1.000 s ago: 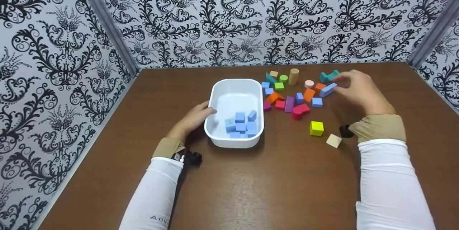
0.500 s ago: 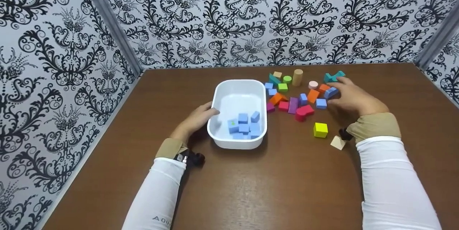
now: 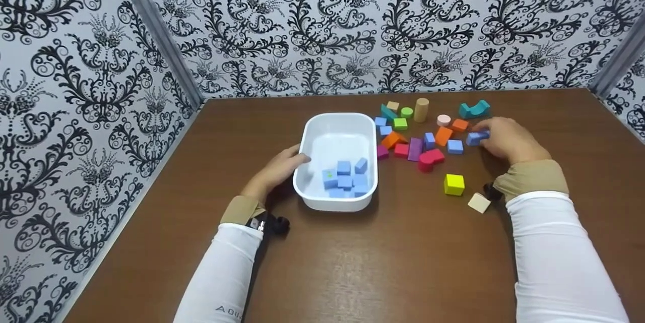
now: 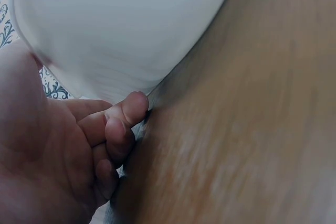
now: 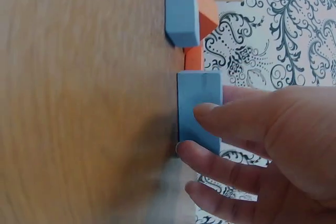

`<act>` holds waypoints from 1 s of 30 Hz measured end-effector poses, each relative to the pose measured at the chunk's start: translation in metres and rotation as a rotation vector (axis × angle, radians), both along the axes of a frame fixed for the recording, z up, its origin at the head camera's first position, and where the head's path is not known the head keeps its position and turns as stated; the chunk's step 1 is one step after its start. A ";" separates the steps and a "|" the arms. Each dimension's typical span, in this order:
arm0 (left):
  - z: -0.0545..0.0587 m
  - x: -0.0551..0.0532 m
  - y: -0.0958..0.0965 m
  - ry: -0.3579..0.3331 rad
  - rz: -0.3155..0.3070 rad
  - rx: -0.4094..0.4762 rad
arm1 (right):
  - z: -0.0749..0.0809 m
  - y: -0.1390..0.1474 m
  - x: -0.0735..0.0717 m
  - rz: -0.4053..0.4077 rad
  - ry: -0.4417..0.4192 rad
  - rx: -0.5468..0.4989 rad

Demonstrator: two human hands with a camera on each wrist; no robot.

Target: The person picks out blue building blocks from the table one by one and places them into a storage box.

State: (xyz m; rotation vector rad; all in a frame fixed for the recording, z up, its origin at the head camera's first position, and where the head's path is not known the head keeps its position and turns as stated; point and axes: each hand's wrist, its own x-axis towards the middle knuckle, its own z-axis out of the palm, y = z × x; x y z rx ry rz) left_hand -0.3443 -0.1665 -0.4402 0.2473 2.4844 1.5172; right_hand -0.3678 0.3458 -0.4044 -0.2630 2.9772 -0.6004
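Observation:
My left hand (image 3: pixel 279 168) holds the left side of a white plastic container (image 3: pixel 336 204), thumb over the rim; in the left wrist view its fingers (image 4: pixel 119 135) lie curled beside the lower wall. Several light blue blocks (image 3: pixel 344 168) sit in the container's near half. On the right, my right hand (image 3: pixel 511 140) pinches a blue rectangular block (image 3: pixel 476 138) low at the table. The right wrist view has the thumb (image 5: pixel 226 119) across the face of this blue block (image 5: pixel 191 93), with other fingers partly hidden behind it. Another blue block (image 3: pixel 455 146) lies just left of it.
Loose blocks spread right of the container: a wooden cylinder (image 3: pixel 422 110), a teal curved piece (image 3: pixel 474 109), orange (image 3: pixel 443 136), purple (image 3: pixel 415 149) and red (image 3: pixel 432 158) ones. Nearer are a yellow cube (image 3: pixel 454 184) and a cream block (image 3: pixel 479 202). Patterned walls edge the table.
My right hand has lowered and taken hold of the blue block, which now lies farther right and nearer, apart from the orange block. The left hand stays on the container; the head view has shifted slightly.

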 end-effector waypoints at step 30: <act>0.002 0.002 0.000 0.000 -0.015 -0.007 | 0.052 -0.049 0.028 0.039 0.020 -0.071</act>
